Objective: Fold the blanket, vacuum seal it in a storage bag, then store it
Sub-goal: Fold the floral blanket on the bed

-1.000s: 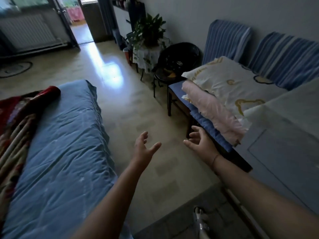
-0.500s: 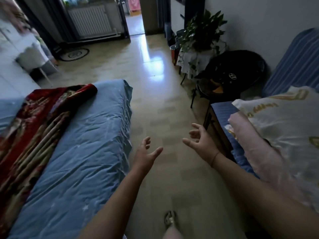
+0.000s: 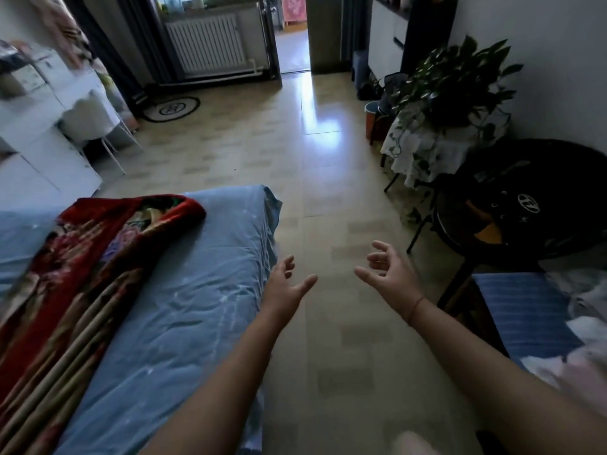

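Head view is showing left hand (image 3: 285, 288) and right hand (image 3: 391, 278) hovering beside the bed (image 3: 184, 307), fingers loosely spread and holding nothing, likely readying to fold the red blanket (image 3: 82, 264).

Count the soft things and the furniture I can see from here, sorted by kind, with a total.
Blankets: 1, the red patterned blanket
Beds: 1, blue-sheeted bed
Potted plants: 1
Radiators: 1
Round floor mats: 1
Hands: 2, left hand, right hand, both empty
Total: 7
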A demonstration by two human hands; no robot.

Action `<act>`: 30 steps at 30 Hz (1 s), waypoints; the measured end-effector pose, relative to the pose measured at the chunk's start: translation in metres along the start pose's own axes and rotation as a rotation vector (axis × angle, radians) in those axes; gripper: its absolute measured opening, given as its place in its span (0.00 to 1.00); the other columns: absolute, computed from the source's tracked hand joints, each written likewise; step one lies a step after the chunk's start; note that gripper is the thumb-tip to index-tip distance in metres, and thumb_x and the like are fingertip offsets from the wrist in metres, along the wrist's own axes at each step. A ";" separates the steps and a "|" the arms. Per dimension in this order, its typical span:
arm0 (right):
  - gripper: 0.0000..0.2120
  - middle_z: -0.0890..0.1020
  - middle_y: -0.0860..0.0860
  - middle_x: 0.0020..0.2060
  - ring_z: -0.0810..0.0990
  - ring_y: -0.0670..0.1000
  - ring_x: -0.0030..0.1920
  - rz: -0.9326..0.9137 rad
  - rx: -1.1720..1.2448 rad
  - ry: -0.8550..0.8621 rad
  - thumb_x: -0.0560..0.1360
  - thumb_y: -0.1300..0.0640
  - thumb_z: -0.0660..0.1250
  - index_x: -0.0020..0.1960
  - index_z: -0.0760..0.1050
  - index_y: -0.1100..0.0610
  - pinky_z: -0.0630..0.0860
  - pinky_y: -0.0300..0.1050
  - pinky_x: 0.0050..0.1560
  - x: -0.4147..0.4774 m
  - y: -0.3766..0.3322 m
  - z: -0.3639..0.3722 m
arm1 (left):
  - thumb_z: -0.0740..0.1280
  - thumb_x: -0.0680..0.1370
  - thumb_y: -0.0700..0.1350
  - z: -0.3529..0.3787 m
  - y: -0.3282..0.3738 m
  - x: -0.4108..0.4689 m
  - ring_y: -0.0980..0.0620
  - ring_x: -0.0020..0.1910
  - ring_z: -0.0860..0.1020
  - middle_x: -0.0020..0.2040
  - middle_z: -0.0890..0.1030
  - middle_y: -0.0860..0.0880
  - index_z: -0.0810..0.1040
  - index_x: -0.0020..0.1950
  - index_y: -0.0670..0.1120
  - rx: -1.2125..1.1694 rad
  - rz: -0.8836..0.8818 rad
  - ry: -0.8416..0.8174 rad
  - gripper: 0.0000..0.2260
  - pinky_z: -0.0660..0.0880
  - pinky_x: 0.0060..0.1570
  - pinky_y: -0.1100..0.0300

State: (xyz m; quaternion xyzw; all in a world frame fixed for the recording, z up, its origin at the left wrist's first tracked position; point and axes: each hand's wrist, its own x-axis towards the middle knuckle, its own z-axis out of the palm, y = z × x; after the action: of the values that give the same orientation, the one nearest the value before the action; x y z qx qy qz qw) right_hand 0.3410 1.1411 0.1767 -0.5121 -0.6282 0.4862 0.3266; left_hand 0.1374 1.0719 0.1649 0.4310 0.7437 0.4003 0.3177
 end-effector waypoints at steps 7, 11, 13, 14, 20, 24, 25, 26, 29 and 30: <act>0.32 0.75 0.52 0.55 0.76 0.52 0.56 -0.025 0.026 -0.070 0.70 0.53 0.75 0.69 0.65 0.53 0.75 0.46 0.57 0.191 -0.013 0.025 | 0.74 0.74 0.47 0.004 0.017 0.174 0.55 0.59 0.70 0.68 0.73 0.44 0.66 0.73 0.42 0.003 -0.022 0.046 0.31 0.67 0.56 0.64; 0.32 0.75 0.51 0.55 0.75 0.50 0.56 -0.036 0.012 -0.141 0.70 0.52 0.74 0.69 0.65 0.54 0.74 0.41 0.55 0.306 -0.032 0.036 | 0.74 0.74 0.47 0.002 0.029 0.274 0.51 0.62 0.72 0.68 0.73 0.43 0.66 0.73 0.42 -0.014 -0.083 0.103 0.31 0.67 0.58 0.63; 0.32 0.75 0.51 0.55 0.75 0.49 0.55 -0.047 0.005 -0.197 0.70 0.53 0.75 0.69 0.65 0.54 0.73 0.40 0.55 0.358 -0.044 0.045 | 0.73 0.74 0.46 -0.002 0.035 0.318 0.48 0.66 0.72 0.69 0.73 0.43 0.66 0.73 0.41 -0.025 -0.116 0.133 0.30 0.67 0.59 0.62; 0.32 0.75 0.51 0.55 0.75 0.48 0.55 -0.058 -0.003 -0.222 0.70 0.53 0.75 0.69 0.65 0.54 0.73 0.39 0.54 0.385 -0.051 0.050 | 0.73 0.75 0.46 -0.005 0.039 0.340 0.47 0.66 0.72 0.68 0.73 0.43 0.67 0.73 0.41 -0.029 -0.129 0.151 0.30 0.68 0.60 0.61; 0.32 0.75 0.50 0.55 0.75 0.46 0.53 -0.080 -0.005 -0.361 0.70 0.53 0.74 0.69 0.65 0.53 0.73 0.41 0.56 0.527 -0.086 0.102 | 0.74 0.74 0.48 -0.033 0.043 0.463 0.48 0.65 0.72 0.67 0.74 0.45 0.67 0.72 0.43 -0.053 -0.205 0.250 0.30 0.70 0.63 0.57; 0.32 0.75 0.50 0.55 0.75 0.47 0.54 -0.110 -0.023 -0.452 0.70 0.53 0.75 0.69 0.65 0.53 0.71 0.35 0.51 0.622 -0.102 0.150 | 0.73 0.75 0.48 -0.058 0.032 0.553 0.49 0.65 0.72 0.65 0.74 0.45 0.67 0.72 0.44 -0.075 -0.260 0.311 0.28 0.70 0.63 0.57; 0.32 0.75 0.50 0.55 0.75 0.47 0.54 -0.123 -0.032 -0.467 0.70 0.53 0.75 0.69 0.65 0.53 0.71 0.35 0.51 0.646 -0.107 0.162 | 0.73 0.75 0.48 -0.064 0.029 0.577 0.49 0.65 0.72 0.65 0.74 0.45 0.67 0.72 0.44 -0.087 -0.268 0.326 0.28 0.70 0.63 0.57; 0.32 0.76 0.50 0.55 0.75 0.46 0.53 -0.136 -0.040 -0.477 0.70 0.53 0.75 0.69 0.65 0.53 0.71 0.36 0.52 0.670 -0.114 0.175 | 0.73 0.75 0.48 -0.072 0.026 0.602 0.50 0.64 0.72 0.65 0.74 0.46 0.67 0.72 0.44 -0.099 -0.272 0.340 0.28 0.70 0.62 0.58; 0.30 0.76 0.50 0.54 0.75 0.46 0.53 -0.140 -0.021 -0.508 0.70 0.54 0.75 0.68 0.66 0.53 0.71 0.39 0.55 0.733 -0.138 0.209 | 0.72 0.75 0.48 -0.096 0.025 0.674 0.52 0.63 0.72 0.66 0.73 0.48 0.67 0.72 0.45 -0.122 -0.288 0.366 0.28 0.68 0.59 0.61; 0.30 0.76 0.50 0.54 0.75 0.47 0.54 -0.140 -0.011 -0.525 0.70 0.54 0.75 0.68 0.66 0.52 0.71 0.40 0.56 0.754 -0.145 0.220 | 0.73 0.75 0.48 -0.104 0.027 0.697 0.52 0.63 0.72 0.66 0.73 0.49 0.67 0.72 0.46 -0.128 -0.293 0.378 0.28 0.68 0.59 0.61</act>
State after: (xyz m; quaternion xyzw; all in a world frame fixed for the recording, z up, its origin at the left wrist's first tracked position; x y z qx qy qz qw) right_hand -0.1035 1.8042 0.1786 -0.3256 -0.7280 0.5750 0.1827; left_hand -0.2345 1.6704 0.1488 0.2153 0.8176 0.4696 0.2544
